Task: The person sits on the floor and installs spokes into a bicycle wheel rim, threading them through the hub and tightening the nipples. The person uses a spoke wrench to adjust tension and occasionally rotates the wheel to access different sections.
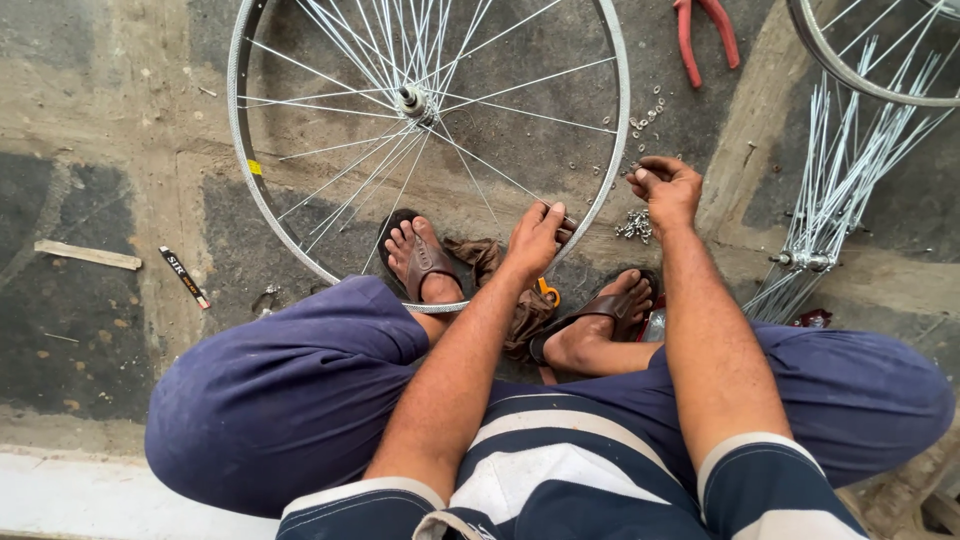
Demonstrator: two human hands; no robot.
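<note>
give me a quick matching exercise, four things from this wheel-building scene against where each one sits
Things:
1. pliers
2. left hand
3. right hand
4. spoke bundle

Places:
A. at the wheel rim's near right edge, gripping a spoke
B. on the floor, far right, below a second wheel
C. top of view, red handles
D. outside the rim, above a pile of small metal nipples

Pairs: 1-C, 2-A, 3-D, 4-B

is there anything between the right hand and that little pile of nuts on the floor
Nothing visible stands in the way. The right hand hovers just above the pile of small nuts, with only bare floor around it. The wheel rim lies just to the side, held by the left hand.
</note>
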